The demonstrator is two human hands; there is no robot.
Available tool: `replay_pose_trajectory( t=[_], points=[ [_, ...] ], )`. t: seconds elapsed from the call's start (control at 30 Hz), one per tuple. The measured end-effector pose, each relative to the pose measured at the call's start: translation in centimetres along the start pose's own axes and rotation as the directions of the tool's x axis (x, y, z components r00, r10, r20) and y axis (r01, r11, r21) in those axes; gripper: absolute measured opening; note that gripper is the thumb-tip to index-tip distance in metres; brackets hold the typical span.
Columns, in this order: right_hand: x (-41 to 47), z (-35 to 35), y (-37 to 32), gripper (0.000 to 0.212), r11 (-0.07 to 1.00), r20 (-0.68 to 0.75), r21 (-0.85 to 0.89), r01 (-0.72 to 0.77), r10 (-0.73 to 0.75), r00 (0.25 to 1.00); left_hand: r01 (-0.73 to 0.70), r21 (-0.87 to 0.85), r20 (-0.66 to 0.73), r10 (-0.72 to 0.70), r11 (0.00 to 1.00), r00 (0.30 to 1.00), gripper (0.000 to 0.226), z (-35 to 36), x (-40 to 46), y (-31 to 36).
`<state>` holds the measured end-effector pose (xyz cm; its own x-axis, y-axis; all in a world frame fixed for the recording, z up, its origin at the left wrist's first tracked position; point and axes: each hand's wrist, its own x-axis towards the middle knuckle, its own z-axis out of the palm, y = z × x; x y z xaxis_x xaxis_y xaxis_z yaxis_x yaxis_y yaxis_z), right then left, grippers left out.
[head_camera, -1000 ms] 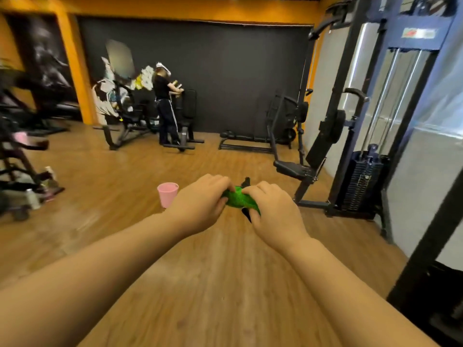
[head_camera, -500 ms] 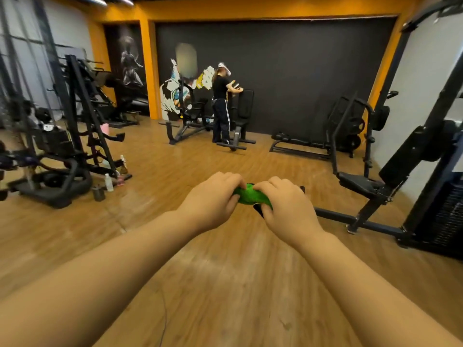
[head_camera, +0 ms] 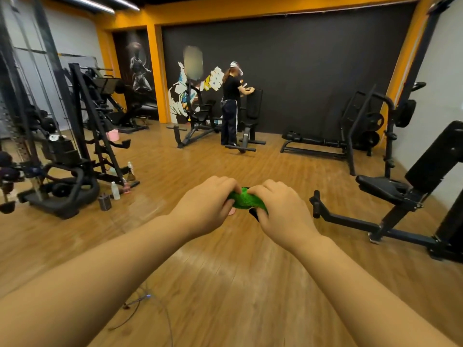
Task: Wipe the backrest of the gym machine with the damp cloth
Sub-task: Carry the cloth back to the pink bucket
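Cloth point(head_camera: 244, 201): green, bunched between left hand point(head_camera: 206, 207) and right hand point(head_camera: 281, 214), both clenched on it, held out over wood floor point(head_camera: 225, 284). Backrest point(head_camera: 436, 156) well apart at right, above seat point(head_camera: 380, 187), untouched. Wiping not yet begun; approach and all wiping left.

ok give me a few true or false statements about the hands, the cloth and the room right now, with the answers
1. Both hands grip the green cloth, left hand and right hand. True.
2. The cloth is pressed against a backrest. False: it is held in the air above the wooden floor, touching no machine.
3. Another person stands at a machine by the dark back wall. True.
4. The nearest black backrest is on the left. False: it is at the right edge.
5. Clear bottles stand on the floor at left. True.
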<state>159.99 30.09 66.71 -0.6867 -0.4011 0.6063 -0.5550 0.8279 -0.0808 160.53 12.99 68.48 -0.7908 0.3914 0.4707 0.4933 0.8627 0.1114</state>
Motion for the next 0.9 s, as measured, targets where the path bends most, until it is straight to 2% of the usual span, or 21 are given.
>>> replay_pose_trajectory(
  t=[0.17, 0.3, 0.5, 0.57, 0.63, 0.7, 0.77, 0.83, 0.87, 0.9],
  points=[
    [5.6, 4.4, 5.7, 0.027, 1.000, 0.013, 0.009, -0.002, 0.002, 1.000, -0.012, 0.025, -0.005, 0.013, 1.000, 1.000, 0.020, 3.7, 7.5, -3.9],
    [11.6, 7.9, 10.7, 0.030, 0.993, 0.050, 0.107, -0.057, 0.052, 0.997, 0.041, -0.027, -0.012, -0.042, 0.999, 0.999, 0.020, 6.8, 14.2, -7.5],
    [19.5, 15.2, 16.0, 0.036, 0.946, 0.186, 0.287, -0.147, 0.096, 0.978, 0.145, -0.276, -0.071, -0.170, 0.950, 0.983, 0.030, 11.9, 22.6, -14.0],
    [21.8, 18.3, 17.7, 0.047, 0.914, 0.245, 0.363, -0.182, 0.094, 0.965, 0.178, -0.384, -0.074, -0.222, 0.906, 0.972, 0.034, 13.8, 25.4, -16.3],
    [24.6, 21.5, 19.4, 0.066, 0.877, 0.337, 0.422, -0.231, 0.085, 0.938, 0.188, -0.462, -0.067, -0.245, 0.867, 0.967, 0.038, 16.0, 28.5, -19.0],
    [27.7, 24.3, 21.4, 0.084, 0.804, 0.440, 0.504, -0.316, 0.076, 0.895, 0.174, -0.517, -0.046, -0.231, 0.838, 0.972, 0.039, 18.4, 31.9, -22.1],
    [31.1, 26.8, 23.3, 0.083, 0.628, 0.524, 0.621, -0.469, 0.111, 0.844, 0.172, -0.574, -0.022, -0.225, 0.801, 0.974, 0.042, 20.4, 35.4, -25.5],
    [34.7, 29.3, 25.5, 0.061, 0.435, 0.572, 0.682, -0.588, 0.183, 0.799, 0.194, -0.645, 0.001, -0.253, 0.740, 0.967, 0.046, 22.1, 39.1, -28.8],
    [36.4, 30.6, 26.4, 0.049, 0.390, 0.579, 0.684, -0.617, 0.226, 0.784, 0.205, -0.673, 0.018, -0.261, 0.711, 0.965, 0.047, 22.8, 40.8, -30.4],
    [37.9, 31.8, 27.3, 0.037, 0.391, 0.571, 0.676, -0.625, 0.260, 0.779, 0.214, -0.689, 0.041, -0.257, 0.692, 0.965, 0.047, 23.4, 42.5, -31.8]
  ],
)
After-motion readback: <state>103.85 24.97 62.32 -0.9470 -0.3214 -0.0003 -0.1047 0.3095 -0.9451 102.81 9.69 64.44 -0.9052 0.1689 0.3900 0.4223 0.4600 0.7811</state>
